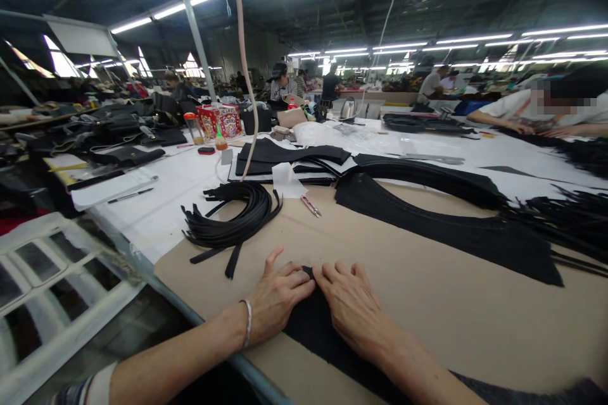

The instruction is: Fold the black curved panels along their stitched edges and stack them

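A curved black material piece [316, 327] lies on the tan sheet in front of me, its narrow end under my fingertips. My left hand [280, 294], with a bracelet at the wrist, grips that end from the left, thumb raised. From the right, my right hand [349, 304] presses bent fingers on the same end, almost touching the left fingertips. Part of the piece is hidden below my right forearm. Beyond my hands lie a coil of black strips [237, 218] and small thread snips [311, 206] with a pinkish handle.
Curved black panels [437, 228] lie at the right on the tan sheet [418, 304]. A stack of black pieces [285, 158] sits farther back. A white slatted chair [57, 278] stands left of the table. At the far right, a co-worker's hands [520, 128] handle black strips.
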The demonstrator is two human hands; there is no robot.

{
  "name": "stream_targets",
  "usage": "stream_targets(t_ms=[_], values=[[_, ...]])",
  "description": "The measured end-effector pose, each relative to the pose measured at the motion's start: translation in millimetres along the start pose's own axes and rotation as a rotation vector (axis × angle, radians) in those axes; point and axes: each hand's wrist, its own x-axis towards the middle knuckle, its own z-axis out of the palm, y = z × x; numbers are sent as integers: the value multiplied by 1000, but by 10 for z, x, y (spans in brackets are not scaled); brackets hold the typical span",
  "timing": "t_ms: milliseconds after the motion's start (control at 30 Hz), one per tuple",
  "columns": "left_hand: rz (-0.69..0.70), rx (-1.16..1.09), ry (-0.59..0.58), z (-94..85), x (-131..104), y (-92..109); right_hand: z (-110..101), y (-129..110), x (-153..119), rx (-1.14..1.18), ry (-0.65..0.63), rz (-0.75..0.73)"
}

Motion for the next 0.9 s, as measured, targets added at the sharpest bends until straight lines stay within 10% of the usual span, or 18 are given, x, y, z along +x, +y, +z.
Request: stream_targets(t_ms=[600, 900], values=[[20, 56, 12, -8, 5, 45, -54, 187, 1, 148, -16, 35], [-118, -27, 58, -170, 142, 227, -222, 467, -657, 412, -14, 209]])
